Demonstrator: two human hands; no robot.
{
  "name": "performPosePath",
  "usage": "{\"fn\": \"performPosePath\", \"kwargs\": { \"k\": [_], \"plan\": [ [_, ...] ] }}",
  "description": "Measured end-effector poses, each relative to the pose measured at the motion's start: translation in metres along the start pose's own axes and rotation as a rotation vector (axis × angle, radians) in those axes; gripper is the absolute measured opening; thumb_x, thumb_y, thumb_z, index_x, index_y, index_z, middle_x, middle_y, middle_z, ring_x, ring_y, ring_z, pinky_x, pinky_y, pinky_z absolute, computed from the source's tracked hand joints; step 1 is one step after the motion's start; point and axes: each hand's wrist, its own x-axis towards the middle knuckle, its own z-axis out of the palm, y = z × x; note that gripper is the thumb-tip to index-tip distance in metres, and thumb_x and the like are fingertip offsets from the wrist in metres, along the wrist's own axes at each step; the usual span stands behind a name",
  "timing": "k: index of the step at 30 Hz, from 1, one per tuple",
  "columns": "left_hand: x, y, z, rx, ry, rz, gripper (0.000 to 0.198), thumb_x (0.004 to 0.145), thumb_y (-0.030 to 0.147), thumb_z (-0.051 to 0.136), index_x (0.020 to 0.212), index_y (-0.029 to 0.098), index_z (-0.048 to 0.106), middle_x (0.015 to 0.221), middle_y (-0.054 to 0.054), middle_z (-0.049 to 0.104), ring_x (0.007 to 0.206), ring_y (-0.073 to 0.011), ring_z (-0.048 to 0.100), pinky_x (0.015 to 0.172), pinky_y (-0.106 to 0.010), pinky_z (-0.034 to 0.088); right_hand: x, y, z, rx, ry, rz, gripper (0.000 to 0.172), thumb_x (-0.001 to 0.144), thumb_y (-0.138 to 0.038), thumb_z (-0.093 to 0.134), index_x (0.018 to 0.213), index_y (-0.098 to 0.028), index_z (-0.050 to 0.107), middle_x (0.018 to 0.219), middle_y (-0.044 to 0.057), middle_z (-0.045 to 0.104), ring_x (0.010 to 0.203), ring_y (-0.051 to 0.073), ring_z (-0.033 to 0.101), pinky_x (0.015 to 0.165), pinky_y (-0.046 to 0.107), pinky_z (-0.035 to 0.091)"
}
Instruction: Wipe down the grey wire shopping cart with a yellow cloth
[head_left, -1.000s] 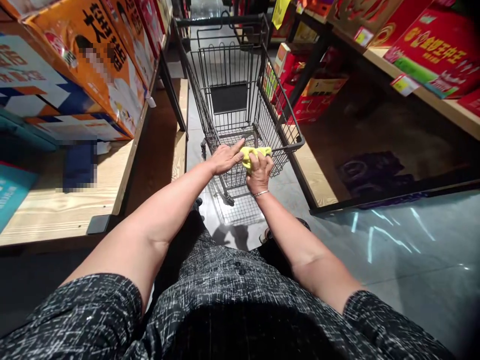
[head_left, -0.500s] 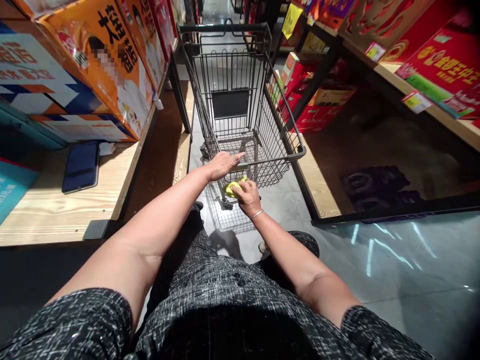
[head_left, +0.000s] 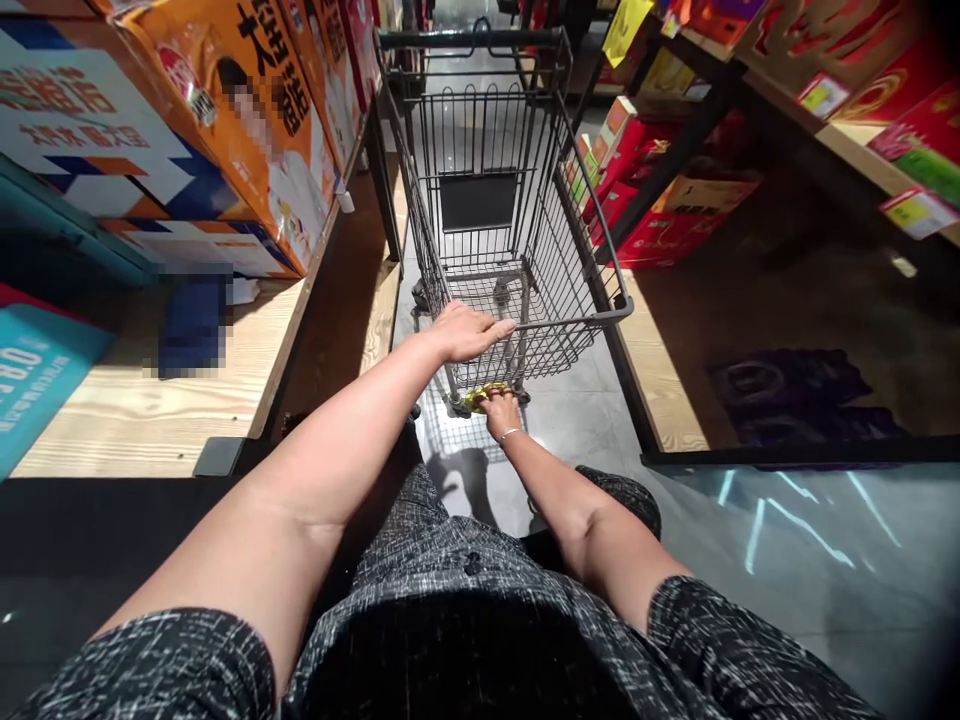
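Observation:
A black wire shopping cart [head_left: 480, 205] stands in front of me, its basket bare. My left hand [head_left: 469, 332] grips the near top bar at its left corner, thumb pointing right along the bar. Lower down, my right hand [head_left: 501, 412] holds a yellow cloth [head_left: 478, 398] against the lower near part of the cart, close to the wheels. The fingers of that hand lie over the cloth and hide part of it. A thin bracelet circles the right wrist.
Orange cartons [head_left: 225, 120] fill the left shelf, above a wooden board [head_left: 135, 420] with a blurred dark blue object [head_left: 193, 322]. Red boxes [head_left: 637, 215] and dark purple packs [head_left: 802, 395] line the right shelf. Grey floor [head_left: 757, 560] runs between.
My right hand has moved down with the yellow cloth, from below the top bar to the cart's lower part. My left hand stays on the bar. The view has shifted slightly.

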Motion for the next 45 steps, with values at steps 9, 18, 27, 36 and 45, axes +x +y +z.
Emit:
{"fn": "performPosePath", "kwargs": {
  "k": [9,18,27,36,45],
  "plan": [
    [0.009,-0.012,0.002,-0.047,0.035,-0.077,0.086,0.099,0.075,0.014,0.112,0.021,0.079,0.093,-0.01,0.075,0.112,-0.0342,0.058,0.111,-0.052,0.03,0.019,0.031,-0.105,0.049,0.412,0.002,0.043,0.093,-0.02,0.049,0.128,-0.032,0.071,0.129,0.01,0.059,0.121,0.031,0.046,0.104,0.049,0.041],
    [-0.006,-0.012,-0.001,-0.122,0.015,-0.065,0.086,0.105,0.057,0.001,0.114,0.02,0.077,0.097,-0.009,0.071,0.11,-0.0299,0.055,0.115,-0.049,0.027,0.021,0.034,-0.088,0.052,0.385,0.07,0.04,0.087,-0.016,0.054,0.119,-0.031,0.073,0.129,0.013,0.057,0.12,0.034,0.043,0.102,0.054,0.041],
    [-0.005,-0.019,0.01,0.002,0.093,-0.033,0.045,0.083,0.032,0.058,0.125,0.022,0.07,0.094,-0.009,0.064,0.118,-0.0343,0.052,0.113,-0.047,0.035,-0.001,0.026,-0.104,0.131,0.531,0.032,0.055,0.076,-0.013,0.056,0.124,-0.034,0.071,0.122,0.011,0.059,0.117,0.034,0.048,0.1,0.054,0.043],
    [-0.007,-0.02,0.028,0.143,0.255,0.044,0.038,0.075,0.027,0.063,0.111,0.014,0.067,0.114,-0.014,0.066,0.117,-0.0343,0.053,0.116,-0.048,0.033,0.037,-0.019,-0.189,-0.067,0.335,-0.128,0.063,0.078,-0.011,0.058,0.139,-0.025,0.057,0.136,0.012,0.06,0.119,0.032,0.046,0.094,0.045,0.034],
    [-0.015,-0.019,0.027,0.091,0.262,0.021,0.046,0.078,0.027,0.065,0.123,0.017,0.065,0.142,-0.012,0.06,0.134,-0.032,0.049,0.129,-0.051,0.014,0.022,0.083,-0.242,-0.371,0.272,0.128,0.034,0.095,-0.014,0.046,0.117,-0.028,0.067,0.119,0.011,0.063,0.111,0.03,0.043,0.087,0.043,0.03]
  ]
}}
